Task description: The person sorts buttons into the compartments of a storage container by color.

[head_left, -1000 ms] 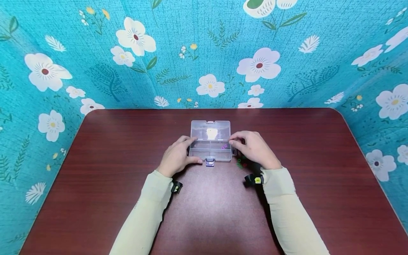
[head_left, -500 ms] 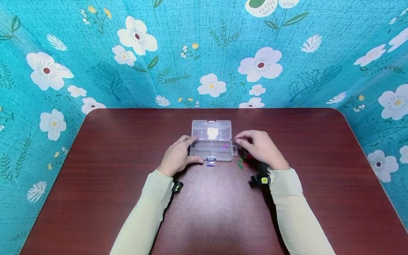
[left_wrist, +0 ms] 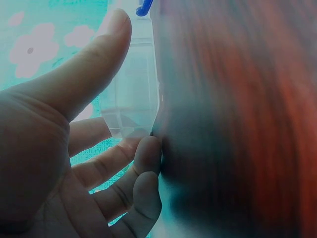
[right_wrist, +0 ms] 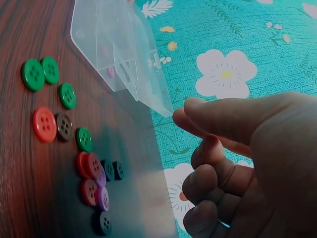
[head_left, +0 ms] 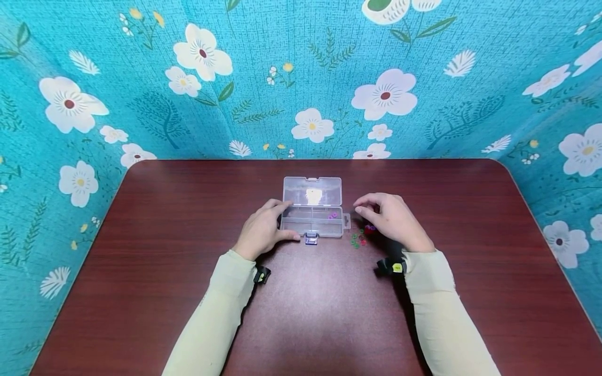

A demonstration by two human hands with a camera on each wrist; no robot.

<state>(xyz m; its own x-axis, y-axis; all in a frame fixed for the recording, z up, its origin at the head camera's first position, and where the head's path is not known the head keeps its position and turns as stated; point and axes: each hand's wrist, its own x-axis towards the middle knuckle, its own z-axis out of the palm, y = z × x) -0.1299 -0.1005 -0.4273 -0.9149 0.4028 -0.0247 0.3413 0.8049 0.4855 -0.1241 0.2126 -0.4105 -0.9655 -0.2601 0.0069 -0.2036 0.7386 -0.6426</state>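
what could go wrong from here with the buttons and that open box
Two red buttons overlap on the table, so picking up one might drag the other.
The clear box has its lid open, so a bump could perhaps swing it down.
If the left grip slips, the box might shift and jostle the purple buttons inside.

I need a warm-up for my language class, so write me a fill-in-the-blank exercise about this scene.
1. The lid of the plastic box is not shut but ____.
2. The clasp on the box is coloured ____.
3. Of the left hand and the right hand, the one nearer the loose buttons on the table is the ____.
4. In the right wrist view, the two topmost loose buttons are ____.

Missing words: open; blue; right; green.
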